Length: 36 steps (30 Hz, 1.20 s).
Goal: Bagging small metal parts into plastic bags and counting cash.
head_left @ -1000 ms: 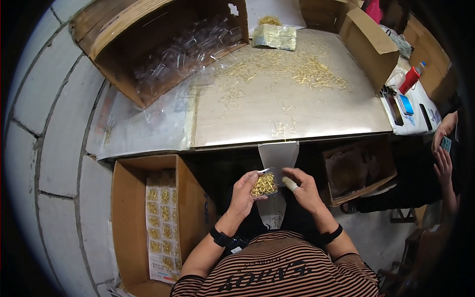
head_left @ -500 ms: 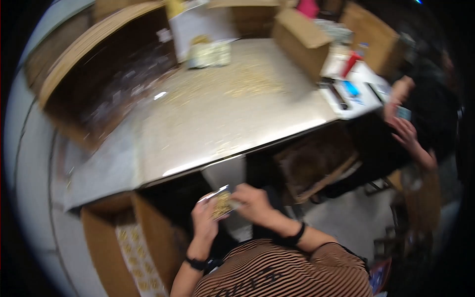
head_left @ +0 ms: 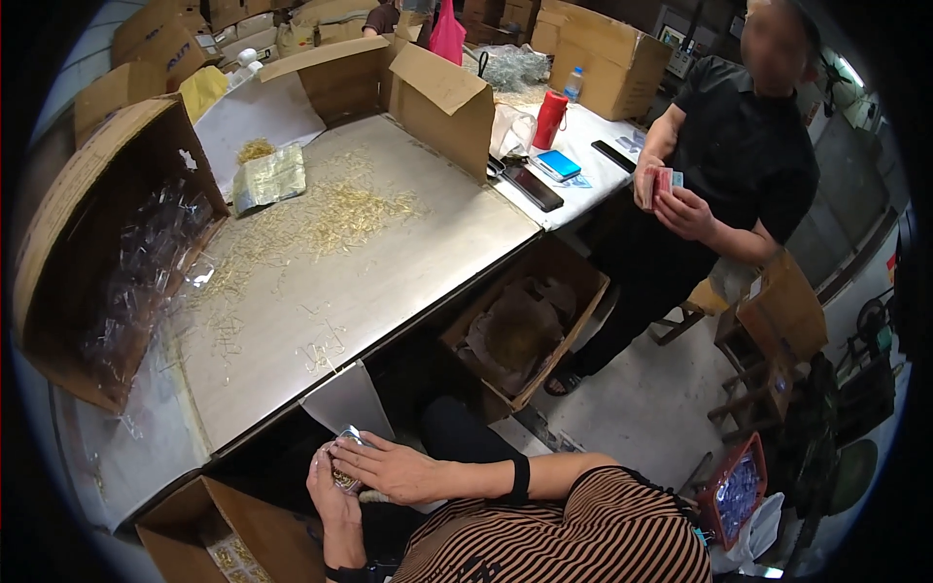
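A small clear plastic bag (head_left: 345, 479) with gold-coloured metal pieces inside is between my hands, just in front of the table's near edge. My left hand (head_left: 328, 494) is closed around it from the left. My right hand (head_left: 394, 468) lies over its upper part, fingers pressed against the plastic, so much of the bag is hidden. On the metal tabletop (head_left: 292, 291) many loose gold-coloured wire pieces (head_left: 345, 214) are scattered. An open cardboard box (head_left: 282, 530) below my left arm contains several similar filled bags (head_left: 233, 559).
At the table's left, a tipped cardboard box (head_left: 58, 243) holds empty clear bags. A person (head_left: 748, 146) stands at right, holding red and bluish paper slips (head_left: 666, 182). A red bottle (head_left: 550, 119) and phones share the white side table. Another carton (head_left: 525, 330) sits underneath.
My view has swung to the right, so the standing person is now more fully visible. My right hand has come from beside the bag to lie across it.
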Available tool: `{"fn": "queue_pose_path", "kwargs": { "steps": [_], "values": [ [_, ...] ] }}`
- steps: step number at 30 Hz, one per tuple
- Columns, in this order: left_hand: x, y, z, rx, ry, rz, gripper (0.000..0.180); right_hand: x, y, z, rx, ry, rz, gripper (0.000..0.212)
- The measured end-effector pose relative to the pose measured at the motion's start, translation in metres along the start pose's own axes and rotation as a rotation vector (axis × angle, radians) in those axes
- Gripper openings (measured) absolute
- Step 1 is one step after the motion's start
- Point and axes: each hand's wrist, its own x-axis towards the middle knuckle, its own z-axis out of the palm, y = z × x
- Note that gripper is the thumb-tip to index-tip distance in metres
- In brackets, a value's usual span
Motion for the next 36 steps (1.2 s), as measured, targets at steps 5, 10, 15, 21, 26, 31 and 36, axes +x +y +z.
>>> {"fn": "queue_pose_path", "kwargs": {
  "steps": [5,10,15,21,26,31,36],
  "values": [
    [0.0,0.003,0.004,0.046,0.094,0.003,0.024,0.007,-0.002,-0.001,0.08,0.05,-0.005,0.062],
    [0.001,0.019,0.006,0.06,0.039,0.035,0.025,0.014,-0.012,-0.02,0.137,0.159,-0.045,0.063],
    [-0.004,0.02,0.008,0.098,0.08,0.017,0.025,0.012,-0.013,-0.011,0.069,0.054,-0.021,0.062],
    [0.001,0.013,0.019,0.075,0.062,0.012,0.025,0.006,-0.006,-0.014,0.032,0.058,-0.012,0.062],
    [-0.007,0.033,0.017,0.119,0.045,0.02,0.026,0.015,-0.015,-0.018,0.08,0.086,-0.049,0.061],
    [-0.021,0.104,-0.005,0.198,0.128,-0.04,0.031,0.037,-0.03,-0.06,0.237,0.268,-0.108,0.05],
    [-0.08,0.198,-0.076,0.207,0.279,0.212,0.033,0.027,-0.027,-0.078,0.094,0.216,0.108,0.048]
  ]
}}
